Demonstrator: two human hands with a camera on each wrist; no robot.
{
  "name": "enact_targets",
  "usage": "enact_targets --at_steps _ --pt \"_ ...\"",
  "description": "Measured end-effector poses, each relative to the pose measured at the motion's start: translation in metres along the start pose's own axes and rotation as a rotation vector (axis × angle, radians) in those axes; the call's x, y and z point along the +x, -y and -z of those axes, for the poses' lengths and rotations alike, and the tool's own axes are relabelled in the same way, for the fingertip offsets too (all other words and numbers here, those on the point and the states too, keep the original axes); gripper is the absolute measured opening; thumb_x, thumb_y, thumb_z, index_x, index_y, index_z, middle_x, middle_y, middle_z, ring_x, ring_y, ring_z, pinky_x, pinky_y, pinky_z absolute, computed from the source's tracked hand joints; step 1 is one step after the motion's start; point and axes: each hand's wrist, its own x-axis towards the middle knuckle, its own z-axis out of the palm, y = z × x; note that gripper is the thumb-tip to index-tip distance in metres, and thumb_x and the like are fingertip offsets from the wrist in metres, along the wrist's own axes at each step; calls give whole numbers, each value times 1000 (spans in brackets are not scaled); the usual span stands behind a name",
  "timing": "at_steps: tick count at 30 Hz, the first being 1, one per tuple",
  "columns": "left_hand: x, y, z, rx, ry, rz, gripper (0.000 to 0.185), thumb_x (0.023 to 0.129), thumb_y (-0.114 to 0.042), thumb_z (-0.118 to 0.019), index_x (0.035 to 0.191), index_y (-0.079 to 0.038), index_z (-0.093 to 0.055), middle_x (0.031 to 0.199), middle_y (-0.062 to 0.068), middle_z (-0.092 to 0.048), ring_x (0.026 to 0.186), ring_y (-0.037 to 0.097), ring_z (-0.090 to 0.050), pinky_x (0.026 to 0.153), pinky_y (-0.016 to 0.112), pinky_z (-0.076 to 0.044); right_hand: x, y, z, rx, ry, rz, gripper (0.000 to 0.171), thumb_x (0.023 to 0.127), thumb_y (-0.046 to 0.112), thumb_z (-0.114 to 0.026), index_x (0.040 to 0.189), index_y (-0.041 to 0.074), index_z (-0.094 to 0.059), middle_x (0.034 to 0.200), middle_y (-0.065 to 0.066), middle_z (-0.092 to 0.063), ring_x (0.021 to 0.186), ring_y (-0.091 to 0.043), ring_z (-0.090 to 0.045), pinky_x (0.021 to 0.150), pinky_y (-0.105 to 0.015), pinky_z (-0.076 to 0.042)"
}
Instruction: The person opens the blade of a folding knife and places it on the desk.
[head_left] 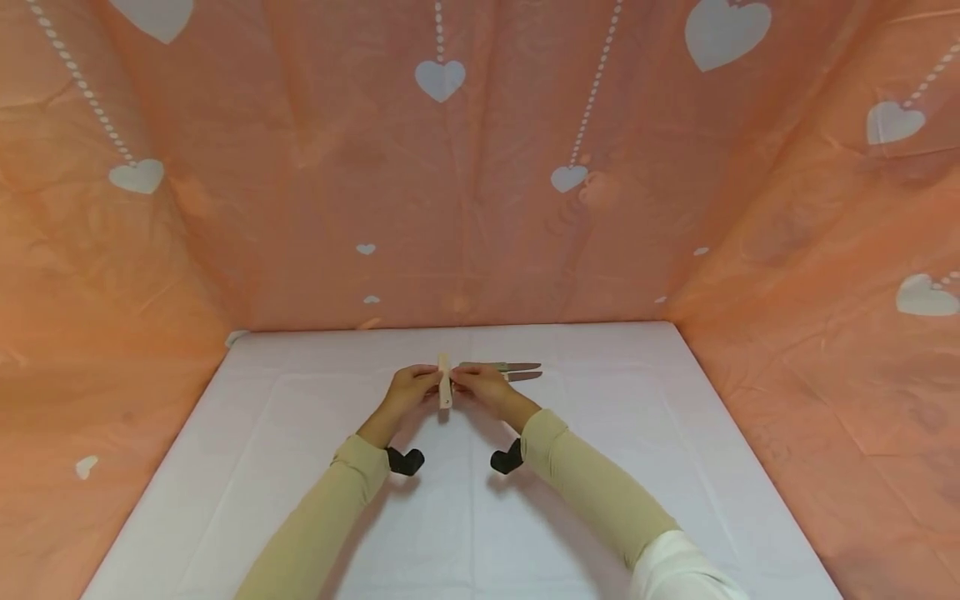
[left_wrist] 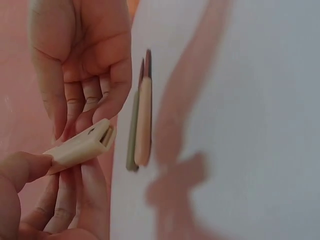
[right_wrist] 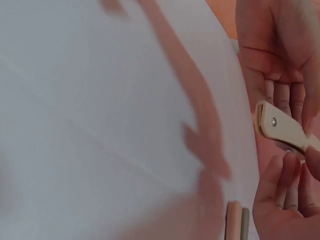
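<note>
A cream folding knife (head_left: 445,392) is held up between both hands over the far part of the table. Its end, with a slot and a rivet, shows in the right wrist view (right_wrist: 280,122). My left hand (head_left: 408,390) grips it from the left, thumb on one side. From the right, my right hand (head_left: 486,388) pinches it with thumb and fingertips. A small metal part (right_wrist: 286,146) shows beneath the handle near the right fingertips. Just right of the hands lie two knives with dark reddish blades, one green-handled (left_wrist: 133,135), one pink-handled (left_wrist: 144,120).
A white-covered table (head_left: 600,517) lies under the hands. Orange sheeting with white hearts (head_left: 487,208) rises behind it and along both sides. Black wrist mounts (head_left: 406,462) hang below each forearm, close over the table.
</note>
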Motion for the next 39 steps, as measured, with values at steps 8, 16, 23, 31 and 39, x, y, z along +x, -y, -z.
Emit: enact_targets --at_steps 8,16,23,31,39 --pt "-7 -8 -16 -22 107 57 35 93 -11 -56 119 12 -52 110 20 -62 94 22 -63 86 39 -51 -14 5 23 49 73 -29 25 92 4 -56 110 -13 -57 82 -3 -61 73 -11 -59 84 -36 -51" --pt "-28 -9 -29 -103 186 69 36 93 -14 -57 121 9 -52 111 19 -62 98 23 -62 91 41 -48 -33 7 42 33 187 -56 18 92 5 -56 106 -8 -57 87 -5 -62 76 -13 -61 91 -45 -47" --pt "-41 -5 -40 -135 232 59 34 93 -11 -57 119 10 -52 107 22 -64 95 25 -64 89 40 -49 -51 2 50 53 216 -51 12 92 5 -58 99 -4 -59 87 -5 -63 76 -12 -61 90 -44 -48" --pt "-53 12 -46 -145 285 77 37 91 -15 -61 117 11 -54 105 19 -65 96 24 -64 86 33 -51 -66 -13 54 15 213 -53 19 89 7 -63 99 -8 -60 84 -6 -66 76 -13 -63 79 -35 -54" --pt "-60 24 -50 -214 348 103 36 92 -12 -59 116 13 -53 103 20 -66 95 25 -64 86 33 -51 -79 -25 59 -7 213 -62 20 87 12 -66 95 -5 -62 85 -8 -67 78 -15 -64 77 -33 -55"
